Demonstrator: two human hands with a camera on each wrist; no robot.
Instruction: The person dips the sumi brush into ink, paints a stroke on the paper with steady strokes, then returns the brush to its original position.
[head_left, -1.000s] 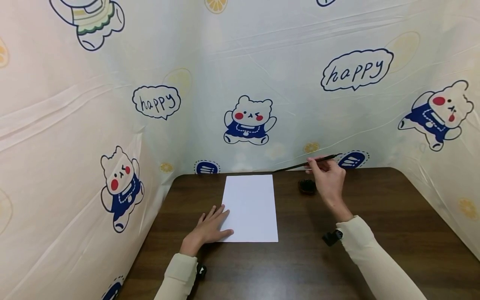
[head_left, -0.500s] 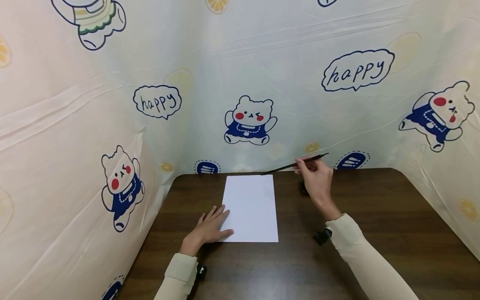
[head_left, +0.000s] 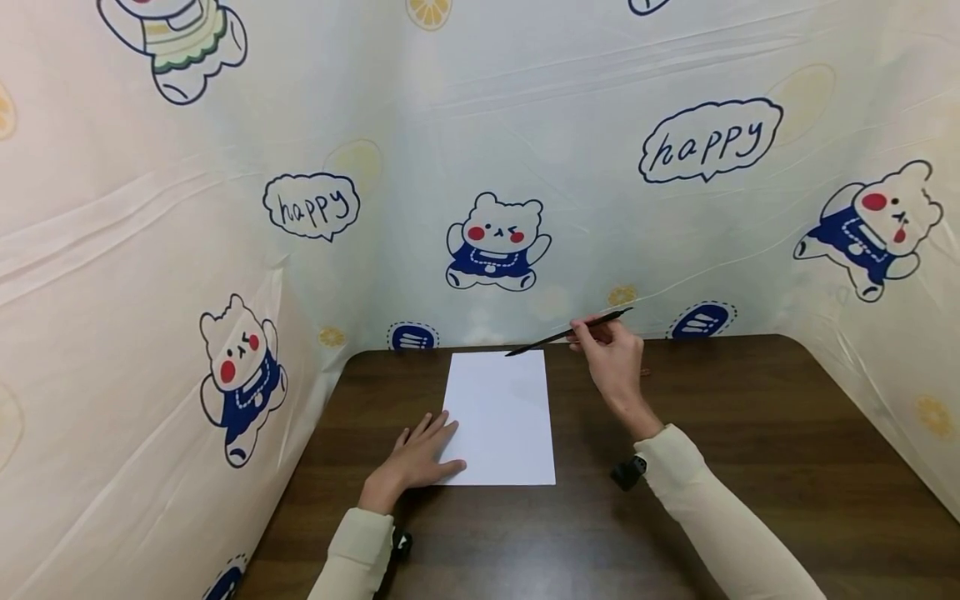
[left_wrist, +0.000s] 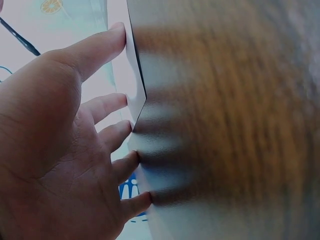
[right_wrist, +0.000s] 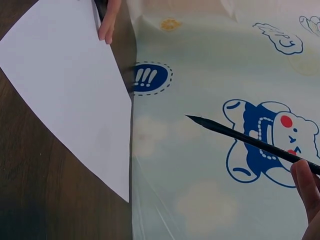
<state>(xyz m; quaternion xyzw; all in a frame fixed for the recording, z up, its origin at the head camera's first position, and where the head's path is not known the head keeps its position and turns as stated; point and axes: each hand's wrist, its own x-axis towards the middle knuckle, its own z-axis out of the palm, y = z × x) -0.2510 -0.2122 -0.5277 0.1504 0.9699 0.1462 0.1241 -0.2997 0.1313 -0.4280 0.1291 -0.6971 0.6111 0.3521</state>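
A white sheet of paper (head_left: 501, 425) lies on the dark wooden table. My left hand (head_left: 416, 458) rests spread at its lower left edge, thumb and fingertips pressing on the sheet and the table. In the left wrist view those straight fingers (left_wrist: 102, 50) touch down along the paper's edge and corner. My right hand (head_left: 613, 362) pinches a slim black calligraphy brush (head_left: 558, 336) at mid-handle. Its dark pointed tip (right_wrist: 197, 120) hangs over the paper's top edge in the head view. No marks show on the paper.
The brown table (head_left: 600, 533) reaches back to a pale curtain (head_left: 600, 233) printed with bears, which also hangs at both sides. A dark band with a small device (head_left: 628, 472) sits on the right wrist. The small dark dish seen earlier is hidden behind the right hand.
My right hand has moved left with the brush, taking its tip from right of the paper to over its top edge. The hand now covers the small dark dish. My left hand stays put.
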